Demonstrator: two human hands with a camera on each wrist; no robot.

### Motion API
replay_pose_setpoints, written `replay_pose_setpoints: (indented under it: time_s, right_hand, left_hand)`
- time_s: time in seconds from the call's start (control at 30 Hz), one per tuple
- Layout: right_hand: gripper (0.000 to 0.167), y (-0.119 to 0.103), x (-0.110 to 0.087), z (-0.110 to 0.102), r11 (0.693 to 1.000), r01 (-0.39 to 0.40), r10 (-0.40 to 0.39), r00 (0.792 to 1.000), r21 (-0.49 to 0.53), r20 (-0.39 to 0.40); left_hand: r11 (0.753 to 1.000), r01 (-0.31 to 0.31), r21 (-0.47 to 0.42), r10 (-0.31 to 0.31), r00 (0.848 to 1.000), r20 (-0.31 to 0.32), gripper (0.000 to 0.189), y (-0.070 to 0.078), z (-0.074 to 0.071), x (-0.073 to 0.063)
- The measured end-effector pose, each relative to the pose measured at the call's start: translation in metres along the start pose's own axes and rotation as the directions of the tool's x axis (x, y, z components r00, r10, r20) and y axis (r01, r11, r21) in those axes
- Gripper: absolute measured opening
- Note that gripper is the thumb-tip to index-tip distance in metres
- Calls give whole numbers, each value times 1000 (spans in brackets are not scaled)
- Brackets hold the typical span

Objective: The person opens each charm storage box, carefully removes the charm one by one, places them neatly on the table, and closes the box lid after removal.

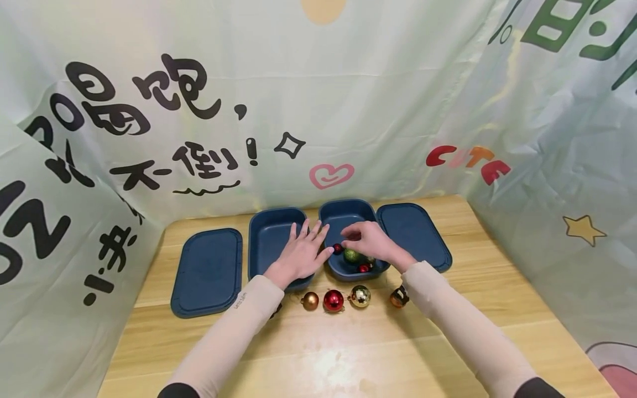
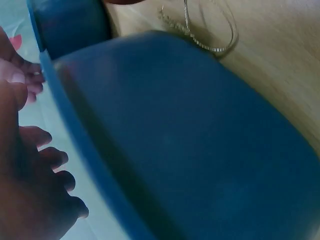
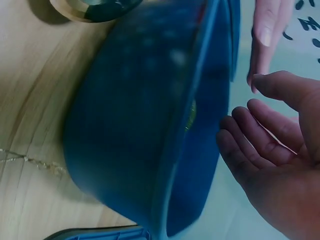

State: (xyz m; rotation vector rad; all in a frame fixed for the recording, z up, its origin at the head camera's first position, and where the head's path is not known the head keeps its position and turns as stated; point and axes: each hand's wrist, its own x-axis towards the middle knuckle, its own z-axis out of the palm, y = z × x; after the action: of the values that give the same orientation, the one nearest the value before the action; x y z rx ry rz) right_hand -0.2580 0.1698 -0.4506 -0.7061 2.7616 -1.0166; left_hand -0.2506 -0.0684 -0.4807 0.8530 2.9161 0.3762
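My left hand (image 1: 301, 255) hovers with spread fingers over the near right side of a dark blue container (image 1: 276, 226), palm down and holding nothing. Over a second blue container (image 1: 343, 220), my right hand (image 1: 374, 241) has loosely bent fingers. In the right wrist view the right hand's fingers (image 3: 260, 140) and thumb stand apart around nothing, beside the container wall (image 3: 120, 110). Inside that second container lie a green ball ornament (image 1: 351, 256), a small dark red ball (image 1: 338, 249) and a red ball (image 1: 364, 268). Only bare blue shows inside the left container, partly hidden by my hand.
In front of the containers lie a copper ball (image 1: 310, 300), a red ball (image 1: 333, 301), a gold ball (image 1: 360, 296) and an orange-black ornament (image 1: 398, 297). Blue lids flank the containers, a left lid (image 1: 208, 271) and a right lid (image 1: 414, 235). A printed curtain (image 1: 398, 121) hangs behind the table.
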Motion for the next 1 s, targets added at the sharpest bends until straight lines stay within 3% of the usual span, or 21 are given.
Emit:
replay_pose_setpoints:
  time_s: [0.43, 1.0]
  right_hand:
    - [34, 9, 20, 15, 999, -13, 15, 999, -35, 44]
    - [31, 22, 28, 27, 994, -55, 66, 991, -98, 112]
  left_hand:
    - [1000, 2, 10, -3, 1000, 11, 74, -4, 14, 1]
    - [1000, 1, 18, -1, 1000, 15, 72, -6, 19, 1]
